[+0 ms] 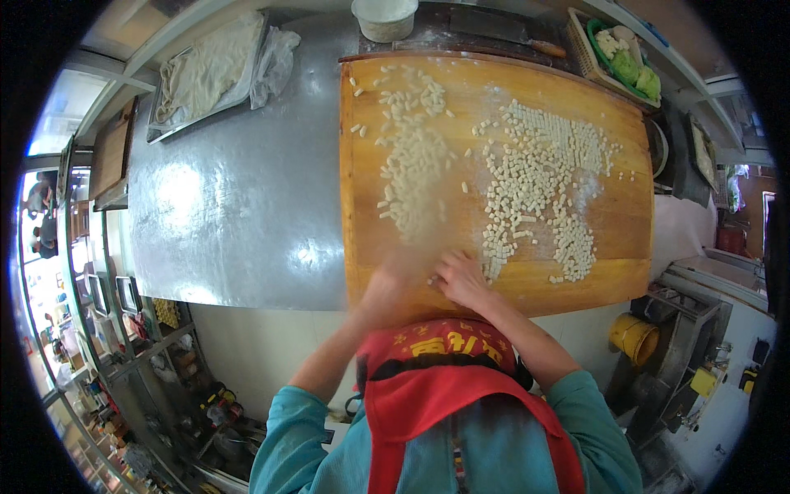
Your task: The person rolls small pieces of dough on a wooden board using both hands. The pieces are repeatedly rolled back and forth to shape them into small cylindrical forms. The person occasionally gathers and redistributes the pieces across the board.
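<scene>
Small cut dough cubes (pixel 524 167) lie over the right half of a wooden board (pixel 617 216). On the board's left half is a heap of longer, shaped dough pieces (pixel 413 160); its near end is blurred. My left hand (pixel 389 281) is smeared by motion near the board's front edge, so its fingers and anything in them cannot be made out. Just to its right, my right hand (pixel 460 281) rests low over the board with bent fingers. A small dough bit (pixel 431 281) shows at its fingertips; whether it is gripped is unclear.
A metal tabletop (pixel 247 204) extends left of the board, with a cloth-covered tray (pixel 207 74) and plastic bag (pixel 274 65). Behind the board are a white tub (pixel 386 21), a cleaver (pixel 506 34) and a vegetable basket (pixel 617 58). A yellow bucket (pixel 634 339) stands lower right.
</scene>
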A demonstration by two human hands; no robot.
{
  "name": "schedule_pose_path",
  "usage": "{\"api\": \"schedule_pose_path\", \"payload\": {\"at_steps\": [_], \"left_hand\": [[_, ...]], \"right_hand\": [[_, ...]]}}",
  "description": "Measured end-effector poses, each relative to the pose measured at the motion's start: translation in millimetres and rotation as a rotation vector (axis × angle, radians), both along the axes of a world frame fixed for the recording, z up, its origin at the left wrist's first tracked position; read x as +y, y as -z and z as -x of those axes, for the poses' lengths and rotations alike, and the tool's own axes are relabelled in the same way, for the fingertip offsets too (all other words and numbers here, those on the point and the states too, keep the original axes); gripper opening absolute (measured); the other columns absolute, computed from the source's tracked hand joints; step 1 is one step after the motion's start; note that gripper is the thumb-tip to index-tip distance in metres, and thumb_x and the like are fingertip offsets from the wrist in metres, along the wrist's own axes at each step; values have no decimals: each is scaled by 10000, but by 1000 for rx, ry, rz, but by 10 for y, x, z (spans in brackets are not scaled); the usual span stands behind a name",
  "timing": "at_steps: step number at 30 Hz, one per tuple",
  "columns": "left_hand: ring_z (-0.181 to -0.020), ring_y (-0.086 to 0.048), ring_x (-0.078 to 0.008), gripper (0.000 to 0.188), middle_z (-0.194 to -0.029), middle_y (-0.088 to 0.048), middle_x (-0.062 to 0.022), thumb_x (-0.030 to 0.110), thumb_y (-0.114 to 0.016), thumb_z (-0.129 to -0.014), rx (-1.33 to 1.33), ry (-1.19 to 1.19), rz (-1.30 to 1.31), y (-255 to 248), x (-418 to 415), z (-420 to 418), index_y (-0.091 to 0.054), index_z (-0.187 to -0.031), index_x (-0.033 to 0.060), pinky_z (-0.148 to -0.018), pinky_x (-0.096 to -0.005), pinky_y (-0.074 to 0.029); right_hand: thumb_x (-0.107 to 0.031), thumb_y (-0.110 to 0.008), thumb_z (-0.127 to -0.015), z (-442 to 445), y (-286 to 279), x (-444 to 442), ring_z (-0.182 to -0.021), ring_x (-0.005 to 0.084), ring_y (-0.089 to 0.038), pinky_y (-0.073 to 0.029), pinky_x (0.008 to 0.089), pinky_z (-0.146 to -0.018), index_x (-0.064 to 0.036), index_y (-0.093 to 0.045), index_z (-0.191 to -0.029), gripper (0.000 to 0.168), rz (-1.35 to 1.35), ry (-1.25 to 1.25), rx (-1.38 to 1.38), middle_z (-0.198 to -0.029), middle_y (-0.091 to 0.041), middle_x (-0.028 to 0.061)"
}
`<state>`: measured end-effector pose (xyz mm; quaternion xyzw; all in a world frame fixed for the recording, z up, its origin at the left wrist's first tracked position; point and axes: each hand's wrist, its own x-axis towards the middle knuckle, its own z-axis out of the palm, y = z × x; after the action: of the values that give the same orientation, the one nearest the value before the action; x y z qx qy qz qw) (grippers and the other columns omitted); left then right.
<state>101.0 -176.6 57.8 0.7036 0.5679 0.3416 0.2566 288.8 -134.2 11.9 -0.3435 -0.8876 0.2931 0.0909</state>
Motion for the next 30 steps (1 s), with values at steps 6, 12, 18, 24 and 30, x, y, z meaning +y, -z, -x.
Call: {"api": "schedule_pose_path", "payload": {"at_steps": [6,12,18,24,30], "left_hand": [[-900,-580,-336,112,-915,-580,-137,98,-632,-785,47,56,371,236,-251,-108,-623,-887,54,-704,-412,-505],[-867,-593,-290,129,-850,-585,-90,200,-687,-751,257,76,249,0,-267,268,-649,-829,104,-651,-395,-499],[-757,-622,-292,151,-848,-619,-74,266,-682,-780,406,-82,377,330,-116,354,-662,-836,127,-617,-406,-493],[-749,-630,-311,154,-905,-648,-107,259,-643,-838,312,-107,553,17,69,273,-658,-912,125,-654,-416,-506],[-959,-596,-285,269,-1063,-608,-107,269,-651,-816,99,-42,90,206,-184,-58,-614,-1029,108,-753,-399,-514]], "right_hand": [[-116,-664,-729,4,-149,58,-976,283,-540,-458,382,-815,-46,-648,-795,98,11,-77,-138,-922,-562,104],[-255,-713,-702,128,-121,76,-706,292,-606,-476,407,-630,-71,-649,-686,195,291,203,-84,-722,-592,98],[-372,-695,-787,199,-67,183,-510,292,-579,-438,378,-514,-59,-631,-707,330,239,295,-129,-595,-602,104],[-344,-625,-855,291,-318,333,-605,292,-601,-450,415,-566,-22,-626,-725,348,338,209,-401,-619,-581,127],[-251,-596,-851,10,-196,300,-970,281,-576,-456,390,-773,-33,-661,-864,228,26,58,380,-966,-607,138]]}}
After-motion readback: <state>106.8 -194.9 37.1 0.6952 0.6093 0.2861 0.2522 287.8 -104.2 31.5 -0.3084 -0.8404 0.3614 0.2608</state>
